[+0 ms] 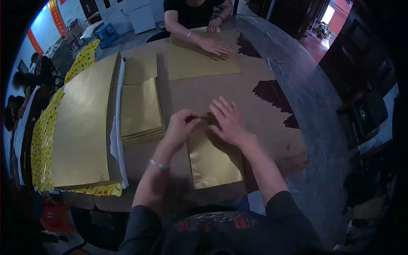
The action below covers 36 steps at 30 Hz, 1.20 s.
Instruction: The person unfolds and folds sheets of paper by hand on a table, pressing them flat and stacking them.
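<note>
A folded gold paper piece point(216, 159) lies on the brown table covering in front of me. At its upper left corner my left hand point(183, 126) is closed, thumb and fingers pinched on the paper's top edge. My right hand point(229, 123) rests on the upper right part of the paper, fingers spread and pointing away from me. Left of my hands is a stack of folded gold papers point(141, 106). Farther left lies a tall pile of large gold sheets point(85, 127) on a yellow patterned cloth point(42, 144).
Across the table a person's hand point(216, 47) lies flat on a large gold sheet point(204, 63). Dark jagged patches point(272, 94) mark the covering's right side, beside the grey table edge point(314, 119). A blue stool point(107, 34) stands at the back left.
</note>
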Tool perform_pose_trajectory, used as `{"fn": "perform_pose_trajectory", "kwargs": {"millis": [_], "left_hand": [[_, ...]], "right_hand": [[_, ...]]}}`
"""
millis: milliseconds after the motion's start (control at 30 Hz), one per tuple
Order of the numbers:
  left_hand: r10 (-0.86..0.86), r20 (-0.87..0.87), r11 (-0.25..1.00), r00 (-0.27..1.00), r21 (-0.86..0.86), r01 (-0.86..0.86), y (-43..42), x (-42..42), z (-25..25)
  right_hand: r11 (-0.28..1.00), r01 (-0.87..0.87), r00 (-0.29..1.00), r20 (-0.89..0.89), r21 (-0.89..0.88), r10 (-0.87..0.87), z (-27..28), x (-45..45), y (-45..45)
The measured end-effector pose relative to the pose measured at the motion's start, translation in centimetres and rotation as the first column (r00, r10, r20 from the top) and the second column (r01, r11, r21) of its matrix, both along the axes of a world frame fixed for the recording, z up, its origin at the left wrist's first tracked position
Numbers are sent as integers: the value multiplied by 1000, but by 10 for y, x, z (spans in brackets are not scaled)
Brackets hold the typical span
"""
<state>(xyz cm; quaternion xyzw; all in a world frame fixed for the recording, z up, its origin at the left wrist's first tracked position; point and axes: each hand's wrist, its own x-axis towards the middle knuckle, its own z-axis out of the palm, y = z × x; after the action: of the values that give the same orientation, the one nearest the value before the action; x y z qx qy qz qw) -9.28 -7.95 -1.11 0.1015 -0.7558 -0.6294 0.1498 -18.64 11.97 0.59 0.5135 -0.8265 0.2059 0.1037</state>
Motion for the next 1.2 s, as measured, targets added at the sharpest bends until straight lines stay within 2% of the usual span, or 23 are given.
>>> {"fn": "perform_pose_trajectory", "kwargs": {"millis": [67,100,133,167,200,233,267,300,333,367,400,467,500,533,600,633,667,733,867,933,1033,1200], "left_hand": [[-96,-220,933,971,-359,11,15,5,51],[-64,-235,935,970,-354,-24,23,9,71],[-66,-237,934,969,-357,-24,31,10,81],[-17,-283,992,959,-123,-18,38,11,87],[39,-316,993,948,117,-2,43,12,91],[4,-342,989,940,142,47,42,9,82],[3,-347,989,938,139,48,39,10,79],[-108,-247,993,963,-76,92,32,14,78],[-194,-122,947,973,-283,153,28,15,76],[-224,-122,963,967,-180,200,28,15,70],[-226,-124,962,966,-185,201,27,15,73],[-166,-23,968,986,-194,158,25,15,82],[-105,-24,932,994,-351,90,29,19,104],[-109,-29,932,994,-352,92,31,21,117],[-121,-9,860,993,-501,100,30,25,131],[-170,-115,886,979,-453,101,28,23,122],[-171,-116,885,978,-456,100,28,24,121],[-112,14,870,994,-481,105,30,29,124],[-135,-43,862,990,-498,96,32,31,113],[-122,-30,857,992,-508,90,34,31,115],[-121,-6,871,993,-481,103,31,32,110],[-134,3,867,991,-483,119,31,40,116]], "right_hand": [[1000,6,999,44,-5,-6,42,-2,-3],[995,-15,1000,4,-103,15,54,-5,-3],[994,-15,1000,1,-107,15,70,-7,1],[995,-44,997,56,-85,49,87,-7,6],[995,-75,990,110,-66,82,98,-7,12],[974,-112,993,25,-197,119,102,-6,18],[973,-113,993,20,-199,119,108,-4,24],[945,-107,993,9,-307,116,116,-1,31],[905,-102,994,-2,-413,111,123,-1,37],[896,-109,994,-48,-430,97,128,-2,44],[894,-109,994,-51,-434,96,130,-1,46],[776,4,1000,8,-631,2,129,4,52],[747,34,999,8,-664,-38,126,6,55],[747,33,999,4,-664,-41,122,6,55],[631,-100,994,-101,-769,34,113,5,54],[624,-96,995,-69,-776,67,108,7,56],[621,-97,995,-71,-778,67,105,7,56],[553,-129,991,-96,-823,89,102,8,53],[570,-144,989,-105,-809,100,112,17,52],[633,-106,994,-61,-767,92,116,22,53],[651,-48,999,-34,-758,33,120,30,52],[612,18,997,61,-791,50,110,33,51]]}}
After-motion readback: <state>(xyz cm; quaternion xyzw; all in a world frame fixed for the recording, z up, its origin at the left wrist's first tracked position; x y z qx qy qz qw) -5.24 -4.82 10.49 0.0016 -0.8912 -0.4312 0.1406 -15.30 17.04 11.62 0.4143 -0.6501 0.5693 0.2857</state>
